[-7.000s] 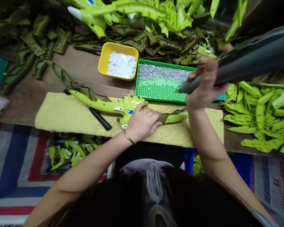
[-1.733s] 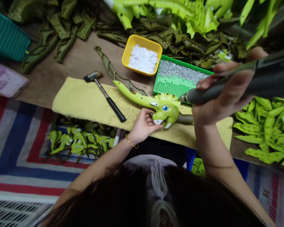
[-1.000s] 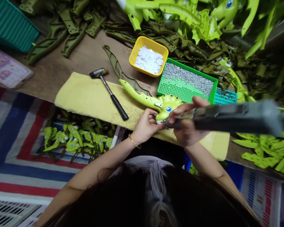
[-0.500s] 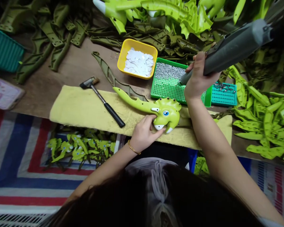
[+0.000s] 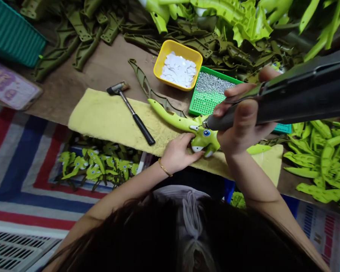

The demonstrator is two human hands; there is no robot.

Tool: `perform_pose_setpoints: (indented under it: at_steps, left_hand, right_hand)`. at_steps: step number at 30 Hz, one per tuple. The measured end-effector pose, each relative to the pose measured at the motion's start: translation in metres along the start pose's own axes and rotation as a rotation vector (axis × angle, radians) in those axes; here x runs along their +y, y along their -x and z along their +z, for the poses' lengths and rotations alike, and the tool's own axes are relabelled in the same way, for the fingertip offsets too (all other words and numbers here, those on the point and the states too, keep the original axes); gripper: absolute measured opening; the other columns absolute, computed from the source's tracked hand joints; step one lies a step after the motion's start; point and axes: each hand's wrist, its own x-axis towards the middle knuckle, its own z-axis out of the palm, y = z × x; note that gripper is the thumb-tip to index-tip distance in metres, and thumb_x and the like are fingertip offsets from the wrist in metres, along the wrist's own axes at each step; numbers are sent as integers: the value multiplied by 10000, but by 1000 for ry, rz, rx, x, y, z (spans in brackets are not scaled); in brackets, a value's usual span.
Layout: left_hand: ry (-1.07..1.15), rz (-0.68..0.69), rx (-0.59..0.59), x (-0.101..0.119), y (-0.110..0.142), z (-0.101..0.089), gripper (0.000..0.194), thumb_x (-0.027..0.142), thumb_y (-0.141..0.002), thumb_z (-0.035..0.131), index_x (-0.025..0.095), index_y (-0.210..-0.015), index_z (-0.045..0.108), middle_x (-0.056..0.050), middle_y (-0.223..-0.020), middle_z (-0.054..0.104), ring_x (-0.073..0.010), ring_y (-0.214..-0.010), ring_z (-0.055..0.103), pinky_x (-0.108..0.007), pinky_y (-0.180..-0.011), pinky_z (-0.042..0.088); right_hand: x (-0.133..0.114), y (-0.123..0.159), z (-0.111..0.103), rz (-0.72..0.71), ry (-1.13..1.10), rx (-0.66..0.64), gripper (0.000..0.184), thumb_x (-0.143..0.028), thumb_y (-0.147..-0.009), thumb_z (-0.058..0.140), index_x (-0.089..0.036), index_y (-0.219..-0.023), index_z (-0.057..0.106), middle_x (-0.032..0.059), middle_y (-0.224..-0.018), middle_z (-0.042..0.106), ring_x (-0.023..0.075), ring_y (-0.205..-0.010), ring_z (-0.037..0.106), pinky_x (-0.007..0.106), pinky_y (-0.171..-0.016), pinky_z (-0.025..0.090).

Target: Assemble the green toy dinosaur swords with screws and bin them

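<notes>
Since the earlier frame, the powered driver (image 5: 294,87) has moved from above the green basket (image 5: 196,108) to the green dinosaur-head piece (image 5: 205,141); its tip is now at the white horn (image 5: 194,128), though contact cannot be confirmed. The workbench (image 5: 107,64) carries the yellow cloth (image 5: 102,117), the landmark for all positions below; the driver slopes above the cloth's right part, its body clenched in the right hand (image 5: 240,121); light green parts (image 5: 323,158) are heaped right of the cloth; dark olive parts (image 5: 82,24) are spread beyond its far edge; a teal basket (image 5: 14,34) is beyond its left end. The dinosaur-head piece lies on the cloth, right of its middle, tail end pointing left; the left hand (image 5: 178,153), over the near edge of the cloth, grasps the lower side of the piece between thumb and fingers. The hammer (image 5: 141,128) lies across the cloth's left half, head toward the far edge; the green basket, holding small metal screws (image 5: 211,82), is just beyond the far edge; the yellow bowl (image 5: 158,70) of white flat pieces (image 5: 178,70) is also beyond that edge, beside the green basket.
</notes>
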Motion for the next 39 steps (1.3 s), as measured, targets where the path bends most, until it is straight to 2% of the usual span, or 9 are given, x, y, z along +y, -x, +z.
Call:
perform_pose_setpoints:
  at_steps: [2,10,15,19,22,25,29,34,39]
  left_hand:
    - [7,1,-4,0,0,0,445,428,-707,762,161,-1036,623,-37,-807,642,-219,-810,636,-335,-759,494]
    - [26,-40,-6,3,0,1,426,397,-696,766,155,-1024,641,-29,-762,631,-205,-737,613,-335,-719,482]
    - [57,-45,-29,0,2,3,357,406,-706,763,172,-942,635,-7,-701,598,-192,-697,604,-312,-670,470]
    - [96,-49,-3,-2,5,3,482,437,-662,810,181,-1012,599,-4,-733,616,-182,-684,616,-299,-647,472]
    - [79,2,-4,-2,5,1,467,441,-673,805,198,-1002,580,-1,-756,625,-178,-705,627,-284,-644,471]
    - [31,36,-22,-1,3,0,436,441,-685,793,205,-984,581,1,-752,620,-186,-725,628,-284,-647,465]
    - [46,15,-48,0,2,0,410,416,-680,794,211,-962,578,13,-722,601,-179,-706,620,-272,-626,451]
    - [76,-6,-24,-4,5,2,450,421,-660,812,213,-958,547,33,-693,582,-153,-655,606,-244,-567,415]
    - [35,13,15,-6,7,6,451,432,-681,798,194,-979,558,30,-693,595,-139,-622,601,-237,-554,421]
  right_hand:
    - [-2,7,2,50,77,-26,448,-630,-861,484,-407,-1250,469,-4,-907,594,112,-562,587,291,-523,540]
    - [22,17,3,19,-94,-63,327,-470,-792,667,-350,-1083,578,-44,-748,578,112,-568,593,315,-565,558]
    - [25,23,3,-34,-170,-110,362,-432,-781,693,-377,-1124,591,-76,-674,578,93,-457,533,261,-419,455]
    - [21,-13,3,-61,-255,89,316,-421,-799,692,-326,-1094,634,-55,-762,654,59,-426,502,231,-361,380]
    - [46,-49,4,-125,-100,303,317,-515,-849,609,-327,-1104,593,-40,-808,640,59,-469,495,247,-417,413]
    - [86,-65,4,-75,156,339,419,-635,-847,522,-317,-1119,514,-8,-847,631,79,-518,507,276,-491,470]
    - [122,-59,0,6,119,375,445,-655,-794,575,-278,-1014,489,-14,-866,603,81,-519,541,297,-499,501]
    - [131,-55,-11,83,81,266,453,-670,-795,553,-304,-1062,540,1,-906,618,108,-621,613,321,-563,559]
    - [130,-54,-11,94,96,286,511,-692,-770,564,-288,-1082,558,-5,-868,624,131,-665,660,332,-588,590]
